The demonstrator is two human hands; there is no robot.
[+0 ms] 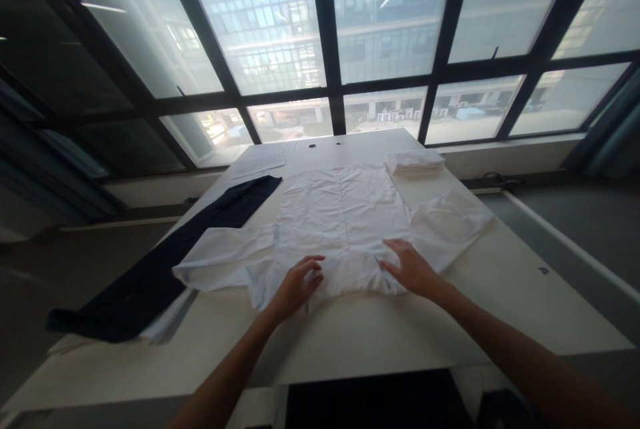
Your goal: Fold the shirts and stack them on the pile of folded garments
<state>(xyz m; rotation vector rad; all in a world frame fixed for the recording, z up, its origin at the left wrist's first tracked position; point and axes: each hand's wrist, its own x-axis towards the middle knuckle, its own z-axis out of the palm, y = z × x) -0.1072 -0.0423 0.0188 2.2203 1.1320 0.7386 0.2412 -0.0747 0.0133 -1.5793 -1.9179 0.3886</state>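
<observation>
A white short-sleeved shirt [345, 215] lies spread flat on the white table [360, 335], its sleeves stretched out to the left and right. My left hand [296, 285] rests on the shirt's near edge left of centre, fingers curled loosely with the thumb apart. To the right, my right hand [410, 267] lies flat on the same near edge, fingers stretched out. Neither hand grips the cloth.
A long dark navy garment [165, 262] lies across the table's left side and hangs over its edge. Folded white cloth [415, 161] is stacked at the far right, another white piece [260, 162] lies at the far left. Big windows stand behind the table.
</observation>
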